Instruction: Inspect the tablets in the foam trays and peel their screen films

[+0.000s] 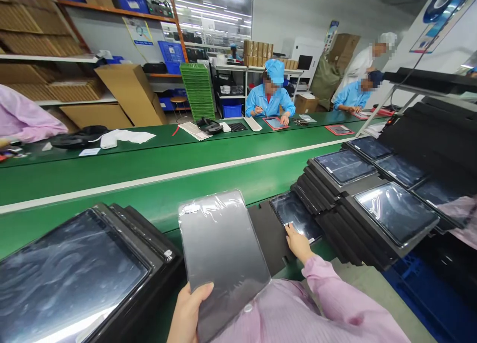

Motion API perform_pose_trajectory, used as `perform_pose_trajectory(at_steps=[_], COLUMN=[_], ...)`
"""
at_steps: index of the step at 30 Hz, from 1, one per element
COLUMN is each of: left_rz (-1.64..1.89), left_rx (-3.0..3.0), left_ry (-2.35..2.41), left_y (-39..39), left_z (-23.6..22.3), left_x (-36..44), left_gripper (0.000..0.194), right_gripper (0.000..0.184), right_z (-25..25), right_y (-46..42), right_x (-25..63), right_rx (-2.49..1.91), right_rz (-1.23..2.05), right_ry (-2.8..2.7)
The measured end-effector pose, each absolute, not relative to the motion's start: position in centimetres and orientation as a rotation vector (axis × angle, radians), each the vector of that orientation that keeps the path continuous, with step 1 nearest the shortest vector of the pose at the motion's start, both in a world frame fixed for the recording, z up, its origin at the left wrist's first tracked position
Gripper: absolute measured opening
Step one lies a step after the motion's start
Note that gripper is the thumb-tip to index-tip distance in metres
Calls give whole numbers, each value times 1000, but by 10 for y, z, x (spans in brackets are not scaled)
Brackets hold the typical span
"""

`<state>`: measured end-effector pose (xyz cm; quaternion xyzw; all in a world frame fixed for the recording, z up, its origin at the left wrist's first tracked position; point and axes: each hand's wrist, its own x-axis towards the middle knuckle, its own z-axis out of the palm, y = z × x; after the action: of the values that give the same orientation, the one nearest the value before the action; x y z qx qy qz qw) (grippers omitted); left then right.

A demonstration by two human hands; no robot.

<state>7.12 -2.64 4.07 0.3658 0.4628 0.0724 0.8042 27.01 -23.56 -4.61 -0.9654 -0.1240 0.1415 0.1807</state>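
My left hand [189,310] grips the lower left edge of a grey tablet [223,253] in clear plastic film, thumb over it. Its back with the camera bump faces up, and it leans near my pink sleeve and shirt. To the right, my right hand [299,242] has its fingers closed at the near edge of a second tablet [294,214], dark screen up. That one lies by a black foam tray [266,233]. The underside of my right fingers is hidden.
Foam trays with a film-covered tablet [67,273] on top are stacked at left. More stacked trays [335,223] bearing tablets [397,211] rise at right. A green conveyor belt [149,189] runs across; beyond it a person in blue [270,97] works.
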Motion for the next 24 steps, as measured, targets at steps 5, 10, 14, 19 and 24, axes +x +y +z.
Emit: perform_pose_trajectory(at_steps=[5, 10, 14, 19, 24], left_rz=[215, 288, 331, 332, 237], left_rx=[640, 647, 727, 873, 946], left_ry=[1020, 927, 892, 765, 816], left_y=[-34, -38, -36, -43, -55], left_z=[49, 59, 65, 67, 53], left_x=[82, 92, 94, 102, 105], left_gripper=[27, 25, 20, 10, 17], right_gripper=[31, 32, 35, 30, 33], right_z=[-9, 53, 78, 81, 62], right_y=[-214, -193, -184, -156, -136], right_x=[264, 258, 258, 208, 148], right_rx=[-2399, -2013, -2115, -1987, -1286], right_rz=[560, 486, 238, 3, 467], right_ry=[-507, -919, -1166, -1594, -2061])
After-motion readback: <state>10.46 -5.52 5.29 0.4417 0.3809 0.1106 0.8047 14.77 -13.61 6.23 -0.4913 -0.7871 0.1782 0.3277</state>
